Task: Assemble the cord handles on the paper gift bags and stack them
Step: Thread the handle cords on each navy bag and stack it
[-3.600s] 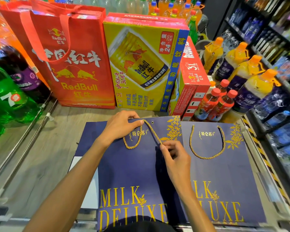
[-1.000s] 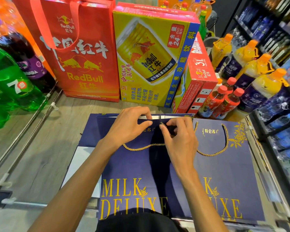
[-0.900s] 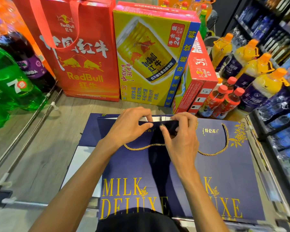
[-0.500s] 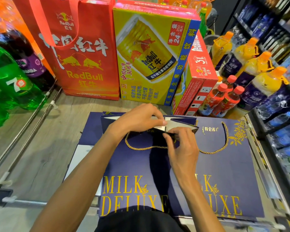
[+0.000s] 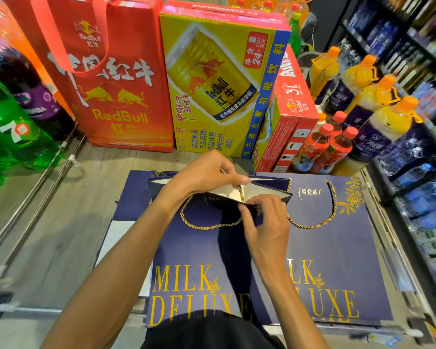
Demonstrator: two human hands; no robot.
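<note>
Two flat navy paper gift bags printed "MILK DELUXE" lie side by side on a wooden floor. The left bag (image 5: 196,250) has its mouth pulled open, showing the white inside. A gold cord handle (image 5: 207,224) hangs in a loop across its front, and one cord end runs up inside the mouth. My left hand (image 5: 207,175) reaches into the mouth and pinches that cord end. My right hand (image 5: 264,217) pinches the bag's front top edge. The right bag (image 5: 337,255) lies shut with its own gold cord handle (image 5: 312,224) fitted.
A red RedBull bag (image 5: 116,91), a yellow RedBull carton (image 5: 217,79) and a red carton (image 5: 290,114) stand just behind the bags. Green soda bottles (image 5: 13,132) stand left, juice and tea bottles (image 5: 358,117) right, with shelves (image 5: 418,71) beyond. A white sheet (image 5: 116,243) lies under the left bag.
The left bag's mouth has been opened wider. My left hand moved from the top edge into the mouth onto the cord end. My right hand shifted onto the front top edge.
</note>
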